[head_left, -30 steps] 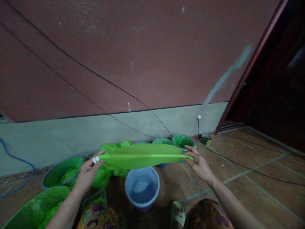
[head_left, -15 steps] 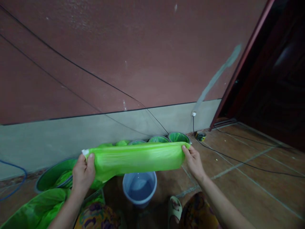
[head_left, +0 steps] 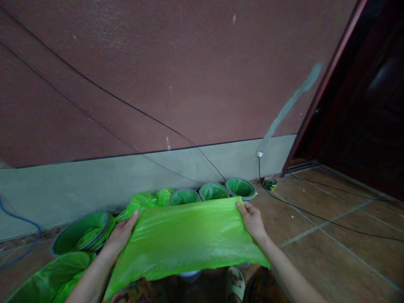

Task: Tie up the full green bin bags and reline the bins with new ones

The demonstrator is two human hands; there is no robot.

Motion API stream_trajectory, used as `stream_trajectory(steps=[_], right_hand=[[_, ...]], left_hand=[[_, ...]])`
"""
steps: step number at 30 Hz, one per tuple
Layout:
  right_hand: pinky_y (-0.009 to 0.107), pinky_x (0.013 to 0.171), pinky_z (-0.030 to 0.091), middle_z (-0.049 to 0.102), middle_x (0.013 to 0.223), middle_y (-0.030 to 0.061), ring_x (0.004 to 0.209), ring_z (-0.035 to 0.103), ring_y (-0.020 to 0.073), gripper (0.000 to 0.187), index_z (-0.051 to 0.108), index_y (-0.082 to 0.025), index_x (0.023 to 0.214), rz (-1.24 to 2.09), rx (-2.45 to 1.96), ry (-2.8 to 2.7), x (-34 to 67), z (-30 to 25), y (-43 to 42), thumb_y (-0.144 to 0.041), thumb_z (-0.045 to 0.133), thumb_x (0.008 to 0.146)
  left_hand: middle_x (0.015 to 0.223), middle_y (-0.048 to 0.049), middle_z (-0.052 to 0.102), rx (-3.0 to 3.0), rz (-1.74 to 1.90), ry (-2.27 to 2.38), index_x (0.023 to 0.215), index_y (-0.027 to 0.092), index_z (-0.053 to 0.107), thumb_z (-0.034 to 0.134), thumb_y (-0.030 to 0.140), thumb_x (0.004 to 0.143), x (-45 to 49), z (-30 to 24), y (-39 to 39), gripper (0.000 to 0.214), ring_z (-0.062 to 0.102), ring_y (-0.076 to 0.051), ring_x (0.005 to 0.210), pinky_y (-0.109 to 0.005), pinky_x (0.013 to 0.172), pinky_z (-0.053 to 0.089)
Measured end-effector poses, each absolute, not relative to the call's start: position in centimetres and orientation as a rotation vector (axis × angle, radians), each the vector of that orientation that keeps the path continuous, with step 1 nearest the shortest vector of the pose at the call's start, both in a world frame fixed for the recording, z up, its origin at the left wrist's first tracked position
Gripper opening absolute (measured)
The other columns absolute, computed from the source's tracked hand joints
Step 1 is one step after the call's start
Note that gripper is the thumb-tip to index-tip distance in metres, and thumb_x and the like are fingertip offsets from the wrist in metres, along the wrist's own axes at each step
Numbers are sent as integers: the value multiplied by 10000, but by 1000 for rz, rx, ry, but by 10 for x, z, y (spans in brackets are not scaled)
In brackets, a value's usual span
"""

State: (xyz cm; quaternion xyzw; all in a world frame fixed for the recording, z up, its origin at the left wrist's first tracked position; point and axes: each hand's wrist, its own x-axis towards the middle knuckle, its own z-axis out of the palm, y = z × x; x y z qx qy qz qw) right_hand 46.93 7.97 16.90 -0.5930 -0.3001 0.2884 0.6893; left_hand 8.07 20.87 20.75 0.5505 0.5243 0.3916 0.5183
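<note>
I hold a bright green plastic bag (head_left: 186,237) spread out flat in front of me. My left hand (head_left: 121,233) grips its far left corner and my right hand (head_left: 252,221) grips its far right corner, both with fingers closed on the film. The sheet hangs toward my lap and hides most of the pale blue bucket (head_left: 189,275) under it; only a sliver of the rim shows. Three small buckets lined with green bags (head_left: 213,190) stand in a row just beyond the bag, by the wall.
A larger lined bucket (head_left: 78,231) sits at left, with another green-lined container (head_left: 47,277) at the bottom left and loose green bags (head_left: 143,200) behind. A black cable (head_left: 315,216) crosses the tiled floor at right. A dark doorway (head_left: 362,105) opens at right. My slipper (head_left: 235,280) shows below.
The bag, stretched as a narrow band between my hands a second ago, has opened out into a wide flat sheet and come down lower, covering the blue bucket.
</note>
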Motion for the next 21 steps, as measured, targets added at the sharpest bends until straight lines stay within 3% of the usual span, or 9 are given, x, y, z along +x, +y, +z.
stream_trajectory(steps=[3,6,13,17,21], right_hand=[[282,544,446,674,637,12,558,564,174,513,656,-184,737,594,-1373,-693,473,166,79,-674,729,604],[284,544,439,669,631,18,558,558,175,533,648,-183,722,562,-1404,-696,479,164,80,-696,718,592],[286,529,434,638,580,7,555,557,185,503,609,-206,654,553,-1411,-699,484,161,79,-694,706,590],[290,534,448,653,594,10,548,561,183,500,618,-201,649,564,-1401,-701,487,159,79,-686,721,590],[298,551,476,674,609,11,539,583,185,491,642,-190,673,642,-1345,-659,490,161,82,-654,770,576]], left_hand=[[793,-90,770,1114,767,1189,1002,230,733,711,614,703,82,209,197,487,739,-322,777,-469,719,589],[942,-80,777,1017,745,1125,1178,242,663,836,475,610,81,212,187,638,741,-322,861,-467,792,591],[1186,-67,723,978,735,992,1351,273,543,903,277,514,76,210,178,911,683,-343,1079,-447,903,572],[1196,-74,717,1004,743,945,1365,273,531,895,270,534,76,206,182,907,677,-359,1083,-478,918,559],[1136,-64,741,1009,738,943,1239,255,631,900,283,522,78,205,190,766,685,-356,1065,-476,940,545]])
